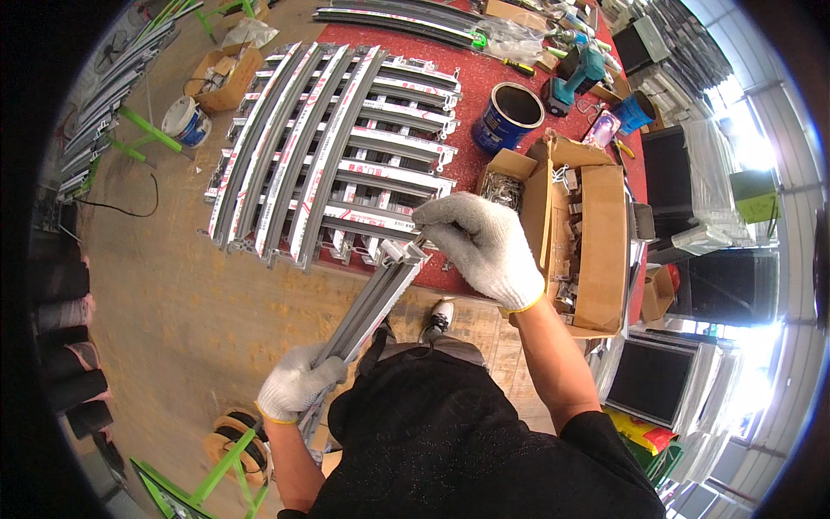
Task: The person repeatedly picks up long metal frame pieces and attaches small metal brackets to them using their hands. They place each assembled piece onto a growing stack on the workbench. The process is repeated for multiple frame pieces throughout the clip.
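Both my hands wear white knitted gloves with yellow cuffs. My left hand (300, 383) is closed around the lower part of a long grey metal profile (372, 304), which slants up toward the table's near edge. At the profile's upper end my right hand (486, 245) is closed, thumb and fingers pinched together. Whatever is between those fingers is too small or hidden to name. Beyond the profile, a crisscross stack of similar profiles (337, 164) with printed white film lies on the red table (428, 54).
Right of my right hand stand an open carton (603, 246) of metal fittings and a smaller carton (508, 163) of small hardware. Behind them are a blue can (503, 128), a teal cordless drill (577, 76) and a screwdriver (519, 67). A white bucket (185, 123) stands on the floor at left.
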Action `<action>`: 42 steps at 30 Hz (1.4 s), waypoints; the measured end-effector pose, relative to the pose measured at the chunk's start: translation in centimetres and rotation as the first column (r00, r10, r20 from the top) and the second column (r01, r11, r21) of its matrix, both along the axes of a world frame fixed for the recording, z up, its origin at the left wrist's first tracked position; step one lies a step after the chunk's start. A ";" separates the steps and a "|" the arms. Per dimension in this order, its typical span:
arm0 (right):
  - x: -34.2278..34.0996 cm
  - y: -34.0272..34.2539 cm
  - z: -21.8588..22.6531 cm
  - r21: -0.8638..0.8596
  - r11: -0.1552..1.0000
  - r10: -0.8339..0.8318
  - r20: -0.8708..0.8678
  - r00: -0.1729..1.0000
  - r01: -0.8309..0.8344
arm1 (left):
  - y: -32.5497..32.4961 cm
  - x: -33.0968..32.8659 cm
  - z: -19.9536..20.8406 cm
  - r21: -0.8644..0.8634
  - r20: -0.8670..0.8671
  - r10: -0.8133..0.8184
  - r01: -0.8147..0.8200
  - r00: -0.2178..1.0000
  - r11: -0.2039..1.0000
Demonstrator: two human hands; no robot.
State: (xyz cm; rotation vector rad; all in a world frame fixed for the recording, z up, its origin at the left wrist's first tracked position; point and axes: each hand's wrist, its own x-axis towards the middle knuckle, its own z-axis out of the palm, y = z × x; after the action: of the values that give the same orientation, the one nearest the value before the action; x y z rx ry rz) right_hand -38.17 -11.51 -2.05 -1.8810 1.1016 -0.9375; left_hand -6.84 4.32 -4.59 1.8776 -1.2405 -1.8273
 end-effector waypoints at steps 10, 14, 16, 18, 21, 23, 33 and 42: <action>-0.2 0.3 0.2 -0.162 0.987 -0.014 -0.121 0.993 -0.006 | 0.0 0.4 -0.6 0.015 0.017 -0.035 0.035 0.999 0.999; -0.8 0.2 0.2 -0.257 0.964 0.026 -0.182 0.983 -0.073 | 0.0 0.0 -1.1 -0.030 -0.061 -0.015 0.013 0.998 0.999; -1.0 0.6 0.1 -0.261 0.960 0.043 -0.220 0.975 -0.101 | 0.0 -0.1 -1.2 -0.008 -0.064 -0.021 0.020 0.998 1.000; -1.2 0.7 0.1 -0.242 0.962 0.064 -0.255 0.965 -0.128 | -0.2 0.0 -1.1 0.019 -0.022 -0.036 0.037 0.999 0.999; -1.3 1.0 0.4 -0.223 0.960 0.104 -0.270 0.957 -0.167 | -0.3 0.1 -0.8 0.008 -0.060 -0.021 0.021 0.998 1.000; -1.1 1.4 0.9 -0.142 0.990 0.012 -0.078 0.997 -0.023 | -0.3 0.2 -0.7 0.050 -0.135 0.048 -0.041 0.990 0.998; -2.5 1.3 1.4 0.159 0.980 -0.137 0.096 0.986 0.120 | -0.1 1.3 -1.1 0.150 -0.381 0.144 -0.092 0.913 0.984; -2.9 -0.2 2.4 0.482 0.868 0.006 0.231 0.973 -0.120 | -0.5 0.4 0.1 0.145 -0.255 0.116 -0.081 0.960 0.986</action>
State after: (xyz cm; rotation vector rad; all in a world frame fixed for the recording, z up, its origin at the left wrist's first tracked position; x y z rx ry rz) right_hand -41.05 -11.71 0.39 -1.3475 1.0184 -0.7200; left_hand -6.40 3.81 -4.48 1.6576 -0.9398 -2.0683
